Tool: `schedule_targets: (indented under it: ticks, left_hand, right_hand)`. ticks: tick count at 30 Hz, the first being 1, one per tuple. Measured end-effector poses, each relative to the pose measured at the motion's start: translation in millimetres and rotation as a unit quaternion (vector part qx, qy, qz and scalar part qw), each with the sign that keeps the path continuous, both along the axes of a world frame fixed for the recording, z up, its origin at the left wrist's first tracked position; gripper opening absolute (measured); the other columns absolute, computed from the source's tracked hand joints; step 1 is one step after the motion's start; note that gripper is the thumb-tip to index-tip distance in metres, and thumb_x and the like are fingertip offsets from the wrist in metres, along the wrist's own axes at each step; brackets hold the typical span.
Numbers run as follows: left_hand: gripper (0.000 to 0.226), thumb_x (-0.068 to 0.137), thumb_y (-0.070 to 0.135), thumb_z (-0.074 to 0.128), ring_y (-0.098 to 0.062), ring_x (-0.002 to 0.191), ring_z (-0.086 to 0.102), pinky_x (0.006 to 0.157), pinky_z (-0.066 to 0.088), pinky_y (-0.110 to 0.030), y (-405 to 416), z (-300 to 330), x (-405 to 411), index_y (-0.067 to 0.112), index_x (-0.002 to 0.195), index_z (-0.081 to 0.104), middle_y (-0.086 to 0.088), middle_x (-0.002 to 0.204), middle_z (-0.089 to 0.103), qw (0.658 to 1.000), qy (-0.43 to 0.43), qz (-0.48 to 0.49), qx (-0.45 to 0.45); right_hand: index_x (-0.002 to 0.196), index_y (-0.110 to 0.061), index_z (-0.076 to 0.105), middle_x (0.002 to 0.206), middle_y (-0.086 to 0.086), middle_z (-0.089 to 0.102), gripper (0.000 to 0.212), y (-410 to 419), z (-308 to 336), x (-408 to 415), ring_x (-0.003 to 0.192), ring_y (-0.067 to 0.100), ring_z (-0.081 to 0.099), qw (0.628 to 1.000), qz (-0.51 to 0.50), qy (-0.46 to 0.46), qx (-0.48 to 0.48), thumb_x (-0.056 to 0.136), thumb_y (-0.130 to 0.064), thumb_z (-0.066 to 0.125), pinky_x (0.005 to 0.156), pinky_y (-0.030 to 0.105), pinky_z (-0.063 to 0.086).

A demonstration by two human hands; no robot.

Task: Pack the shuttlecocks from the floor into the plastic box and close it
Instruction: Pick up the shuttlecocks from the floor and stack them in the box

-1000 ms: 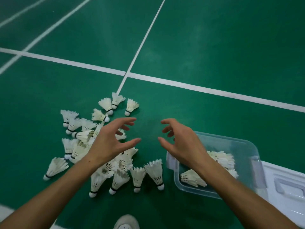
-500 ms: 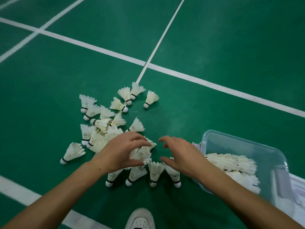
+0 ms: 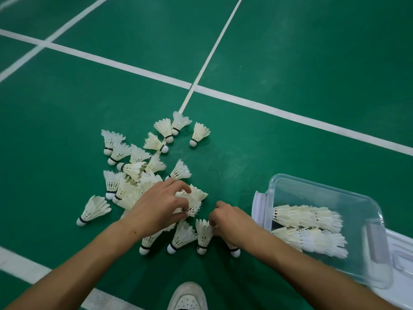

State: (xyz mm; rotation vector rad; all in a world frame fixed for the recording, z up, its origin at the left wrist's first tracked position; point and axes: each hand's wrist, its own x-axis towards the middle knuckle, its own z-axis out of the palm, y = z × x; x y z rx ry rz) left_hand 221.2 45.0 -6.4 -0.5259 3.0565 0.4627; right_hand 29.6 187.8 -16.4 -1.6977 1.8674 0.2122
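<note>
Pile of shuttlecocks is spread on the green court floor, at about 10 o'clock from the person's white shoe. The plastic box is set at 3 o'clock of the pile, near but not touching it, lid off. Judged: box is kept within arm's reach so each grab needs only a short swing to the right.

Left hand is laid over the near edge of the pile, fingers curled, pinching the feather skirts of one or two shuttlecocks. Right hand is lowered at 3 o'clock of the left hand; its fingers are closed on the skirt of a shuttlecock in the near row, and a second cork pokes out beneath the wrist. Whether that second one is held cannot be told.

Inside the box, two rows of shuttlecocks are laid on their sides, nested cone-into-cone; probably stacked that way to save room and spare the feathers. A white lid is seen at 4 o'clock of the box, partly out of frame and blurred.

Stage, as judged: early-to-mid packing; well over a dozen pieces are left on the floor, closing is not yet due. Risk: crushed feathers if skirts are squeezed hard.
</note>
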Motion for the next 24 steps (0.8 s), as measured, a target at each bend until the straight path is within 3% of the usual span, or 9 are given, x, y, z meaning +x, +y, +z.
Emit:
schedule_targets:
  ticks: [5, 8, 11, 13, 15, 18, 21, 24]
  left_hand:
    - [0.014, 0.091, 0.052, 0.072, -0.010, 0.121, 0.055, 0.090, 0.054, -0.035, 2, 14, 4, 0.038, 0.088, 0.072, 0.014, 0.133, 0.061, 0.995, 0.051, 0.043, 0.068]
    - [0.015, 0.090, 0.052, 0.071, -0.006, 0.118, 0.056, 0.088, 0.055, -0.037, 3, 28, 1, 0.037, 0.088, 0.072, 0.018, 0.130, 0.059, 0.987, 0.090, 0.078, 0.112]
    - [0.011, 0.089, 0.049, 0.075, -0.004, 0.124, 0.055, 0.096, 0.051, -0.034, 4, 45, -5, 0.039, 0.089, 0.071, 0.024, 0.131, 0.058, 0.967, 0.134, 0.129, 0.172]
    - [0.010, 0.087, 0.044, 0.078, -0.005, 0.120, 0.059, 0.096, 0.050, -0.030, 5, 59, -14, 0.036, 0.089, 0.073, 0.021, 0.131, 0.060, 0.948, 0.178, 0.170, 0.200]
    - [0.009, 0.087, 0.035, 0.081, -0.007, 0.113, 0.063, 0.090, 0.052, -0.027, 8, 72, -25, 0.030, 0.089, 0.074, 0.018, 0.129, 0.064, 0.929, 0.220, 0.207, 0.216]
    - [0.008, 0.087, 0.032, 0.081, -0.011, 0.111, 0.065, 0.088, 0.055, -0.035, 16, 84, -43, 0.029, 0.088, 0.074, 0.016, 0.125, 0.066, 0.919, 0.252, 0.221, 0.210]
    - [0.008, 0.087, 0.033, 0.079, -0.012, 0.115, 0.064, 0.087, 0.055, -0.036, 31, 89, -61, 0.028, 0.089, 0.074, 0.013, 0.124, 0.066, 0.921, 0.257, 0.201, 0.212]
    - [0.009, 0.088, 0.031, 0.080, -0.015, 0.115, 0.064, 0.086, 0.052, -0.034, 48, 92, -77, 0.025, 0.089, 0.074, 0.012, 0.124, 0.066, 0.922, 0.257, 0.183, 0.225]
  right_hand:
    - [0.115, -0.010, 0.073, 0.117, 0.007, 0.055, 0.020, 1, 12, -2, 0.092, 0.027, 0.059, 0.995, -0.065, -0.063, -0.043, 0.096, -0.017, 0.075, 0.079, 0.037, 0.048]
    - [0.110, -0.016, 0.077, 0.119, 0.003, 0.056, 0.019, 3, 29, -8, 0.099, 0.023, 0.060, 0.985, -0.114, -0.110, -0.073, 0.094, -0.025, 0.078, 0.086, 0.033, 0.048]
    - [0.104, -0.017, 0.078, 0.119, 0.000, 0.059, 0.016, 9, 51, -18, 0.099, 0.018, 0.062, 0.966, -0.166, -0.168, -0.103, 0.092, -0.028, 0.081, 0.091, 0.034, 0.052]
    - [0.100, -0.020, 0.078, 0.116, -0.004, 0.061, 0.013, 18, 67, -24, 0.091, 0.010, 0.062, 0.951, -0.190, -0.201, -0.137, 0.091, -0.030, 0.082, 0.084, 0.025, 0.050]
    - [0.096, -0.024, 0.076, 0.113, -0.009, 0.062, 0.011, 32, 86, -34, 0.082, 0.002, 0.063, 0.925, -0.237, -0.247, -0.164, 0.090, -0.031, 0.082, 0.075, 0.016, 0.049]
    - [0.093, -0.024, 0.079, 0.109, -0.014, 0.067, 0.010, 63, 112, -63, 0.081, 0.005, 0.069, 0.871, -0.325, -0.294, -0.223, 0.087, -0.026, 0.086, 0.075, 0.023, 0.059]
    - [0.088, -0.020, 0.082, 0.104, -0.008, 0.074, 0.011, 105, 133, -102, 0.070, 0.006, 0.068, 0.812, -0.416, -0.288, -0.290, 0.083, -0.014, 0.089, 0.067, 0.023, 0.057]
    - [0.087, -0.015, 0.081, 0.095, -0.006, 0.080, 0.012, 150, 134, -139, 0.068, 0.019, 0.070, 0.764, -0.508, -0.271, -0.291, 0.080, -0.017, 0.090, 0.060, 0.031, 0.056]
